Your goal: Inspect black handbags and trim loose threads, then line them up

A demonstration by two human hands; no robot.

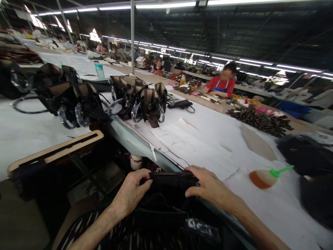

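Observation:
A black handbag (166,194) rests on my lap at the table's edge, its mouth facing me. My left hand (135,187) pinches the far rim at the left corner, thumb inside and fingers over the outside. At the right corner my right hand (205,184) grips the same rim, its thumb on the near side. Between the two hands the top edge runs nearly straight. Clear plastic wrap (201,227), seemingly around a handle, shows at the bag's lower right. The bag's underside is hidden.
Several dark handbags (151,107) with plastic-wrapped handles stand on the white-covered table (197,146). A bottle of amber liquid (264,177) with a green nozzle lies to the right, near black bags (307,152). A wooden-edged stand (57,149) is at left. A co-worker (221,85) in red sits across.

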